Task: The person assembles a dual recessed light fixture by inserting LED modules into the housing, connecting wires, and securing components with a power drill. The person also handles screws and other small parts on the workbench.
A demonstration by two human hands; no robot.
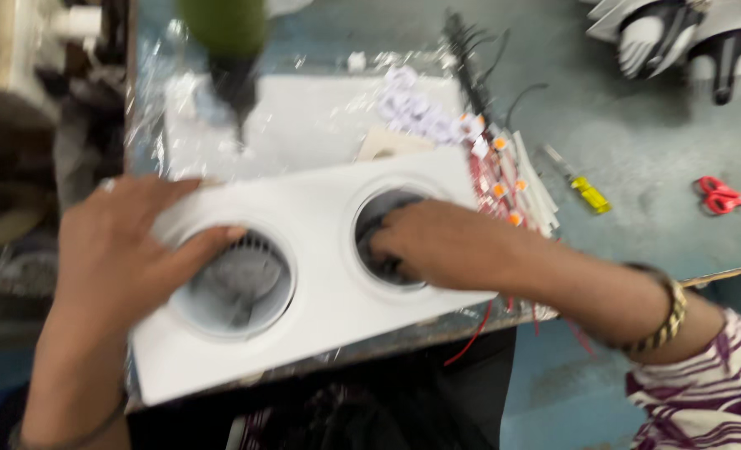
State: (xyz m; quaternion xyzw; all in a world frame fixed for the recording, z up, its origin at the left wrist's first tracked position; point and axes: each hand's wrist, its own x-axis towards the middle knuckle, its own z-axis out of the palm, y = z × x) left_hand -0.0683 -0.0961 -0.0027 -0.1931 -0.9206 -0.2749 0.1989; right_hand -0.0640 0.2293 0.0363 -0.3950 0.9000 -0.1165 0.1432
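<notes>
Left hand [116,254] steadying white two-hole panel [320,250], right hand [424,246] inside hole

White twin-hole light frame [320,242]: 1 pc, w/ 2 round openings. Hands: 2, left hand [120,250] & right hand [437,246]. Red-handled scissors [724,197]: 1. Yellow cutter [583,185]: 1. Green power tool [224,50]: 1. Small white connectors [416,108]: heap, qty unclear. Gold bracelet [666,312]: 1.

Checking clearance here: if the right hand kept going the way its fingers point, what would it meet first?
The right hand points left into the right round opening of the white two-hole panel; it would probably meet the dark part inside first, though blur hides depth.
</notes>
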